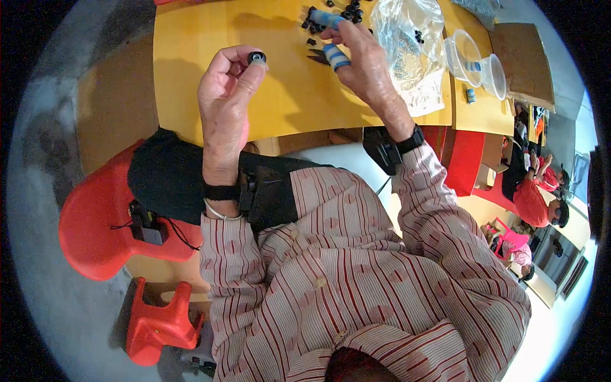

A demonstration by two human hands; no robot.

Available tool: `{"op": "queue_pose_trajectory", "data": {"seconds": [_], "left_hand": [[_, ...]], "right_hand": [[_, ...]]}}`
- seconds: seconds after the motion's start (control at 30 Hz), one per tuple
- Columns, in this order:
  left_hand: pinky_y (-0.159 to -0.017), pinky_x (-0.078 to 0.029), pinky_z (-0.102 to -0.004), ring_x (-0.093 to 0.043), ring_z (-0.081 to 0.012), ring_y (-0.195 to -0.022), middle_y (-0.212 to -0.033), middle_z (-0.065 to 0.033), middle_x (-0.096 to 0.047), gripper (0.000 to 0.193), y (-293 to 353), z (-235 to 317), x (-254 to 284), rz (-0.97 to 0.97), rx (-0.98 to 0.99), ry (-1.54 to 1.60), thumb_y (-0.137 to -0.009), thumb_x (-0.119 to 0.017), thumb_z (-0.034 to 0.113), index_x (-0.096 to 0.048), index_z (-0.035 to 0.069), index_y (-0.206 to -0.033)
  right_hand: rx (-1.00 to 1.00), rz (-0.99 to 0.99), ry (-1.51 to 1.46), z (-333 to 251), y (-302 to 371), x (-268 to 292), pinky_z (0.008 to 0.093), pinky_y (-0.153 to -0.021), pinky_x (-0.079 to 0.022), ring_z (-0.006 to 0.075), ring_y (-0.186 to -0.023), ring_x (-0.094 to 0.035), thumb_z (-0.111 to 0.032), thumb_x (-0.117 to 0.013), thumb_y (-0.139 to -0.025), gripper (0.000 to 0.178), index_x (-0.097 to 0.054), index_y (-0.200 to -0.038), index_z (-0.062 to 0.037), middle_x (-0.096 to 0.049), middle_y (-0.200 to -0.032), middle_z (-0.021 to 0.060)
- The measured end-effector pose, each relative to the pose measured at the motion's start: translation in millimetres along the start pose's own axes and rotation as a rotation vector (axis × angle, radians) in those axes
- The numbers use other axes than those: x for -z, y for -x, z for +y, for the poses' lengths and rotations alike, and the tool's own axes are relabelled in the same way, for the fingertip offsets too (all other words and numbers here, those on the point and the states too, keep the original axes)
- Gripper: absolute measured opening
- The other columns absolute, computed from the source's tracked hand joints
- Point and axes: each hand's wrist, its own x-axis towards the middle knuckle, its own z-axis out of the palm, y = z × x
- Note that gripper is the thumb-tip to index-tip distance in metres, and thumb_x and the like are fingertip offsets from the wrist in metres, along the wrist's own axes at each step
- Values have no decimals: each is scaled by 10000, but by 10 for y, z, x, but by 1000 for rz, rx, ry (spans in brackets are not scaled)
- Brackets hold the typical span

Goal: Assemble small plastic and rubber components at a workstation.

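Note:
My left hand (228,95) is closed at the left of the table, with a small black round part (256,58) pinched between thumb and fingertips. A pale ring shows in the middle of that part. Further right, my right hand (364,54) reaches over the table with thumb and forefinger apart. Blue-and-white striped wraps cover both of these fingertips. Close to the forefinger lies a loose pile of small black parts (351,11), and one stray black piece (311,42) sits nearer me. Beside the thumb tip is a dark pointed shape that I cannot make out.
A clear plastic bag (407,48) lies right of my right hand on the yellow table (191,83). Two clear plastic tubs (463,58) (494,76) stand beyond it, near a cardboard box (523,63). Red stools (95,223) are at lower left; other people sit far right.

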Motion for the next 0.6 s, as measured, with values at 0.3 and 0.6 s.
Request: {"op": "queue_pose_trajectory", "data": {"seconds": [0.3,0.6], "left_hand": [[-750,-398,-192,-485,-67,-793,-864,4,-541,176,21,-6,-37,-26,29,-47,-807,-607,18,-554,12,-974],[-760,-407,-197,-501,-72,-801,-869,-5,-554,188,55,5,-57,-69,42,-12,-795,-620,16,-552,11,-970]], "right_hand": [[230,-101,202,17,-147,-263,385,-726,-476,302,-841,-552,1,-593,-626,446,-503,-1059,-62,-574,-860,107],[230,-154,266,3,-165,-212,383,-731,-487,297,-876,-563,34,-577,-641,424,-521,-1048,-70,-569,-877,102]]}}
